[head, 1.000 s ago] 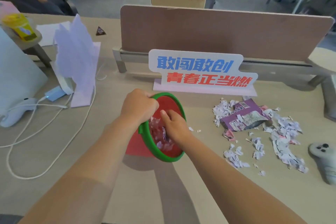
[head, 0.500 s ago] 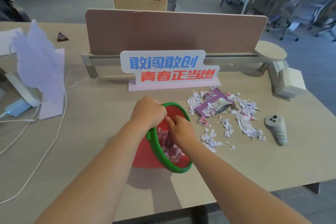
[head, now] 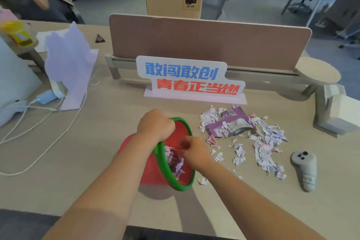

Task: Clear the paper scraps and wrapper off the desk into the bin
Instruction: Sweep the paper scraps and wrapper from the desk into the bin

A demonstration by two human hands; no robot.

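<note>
A small red bin (head: 148, 175) with a green rim lies tipped toward the right on the desk. My left hand (head: 154, 125) grips its upper rim. My right hand (head: 193, 151) is at the bin's mouth with its fingers curled; whether it holds scraps I cannot tell. Torn paper scraps (head: 175, 161) sit inside the bin. A purple wrapper (head: 230, 123) lies flat to the right of the bin, with loose paper scraps (head: 266, 148) spread around and in front of it.
A grey controller (head: 305, 169) lies right of the scraps. A slogan sign (head: 187, 79) and a brown divider panel (head: 208, 40) stand behind. White cables (head: 48, 138) and a lilac paper stand (head: 70, 66) are at the left. A person sits at the far left.
My right hand has drawn back from deep inside the bin to its mouth. My left hand keeps its grip on the rim. My head view has shifted.
</note>
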